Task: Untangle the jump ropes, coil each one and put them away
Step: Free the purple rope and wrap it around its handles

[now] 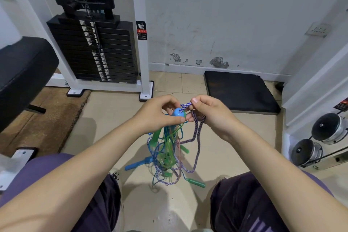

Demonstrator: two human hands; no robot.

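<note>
A tangle of jump ropes [166,151] hangs below my hands: green, blue and purple-and-white braided cords mixed together. My left hand [157,112] grips a light blue handle [178,112] at the top of the bundle. My right hand [209,114] pinches a loop of the purple-and-white braided rope [196,143] just above that handle. Lower down, a blue handle [137,164] sticks out left and a green handle [195,182] lies at the bottom right. Another green handle [155,137] hangs inside the knot.
I sit with my knees apart over a beige tiled floor [113,111]. A white weight-stack machine [98,49] stands ahead left, a black padded bench [22,73] at far left. A black mat [239,92] lies by the wall. Dumbbells [320,137] sit in a rack at right.
</note>
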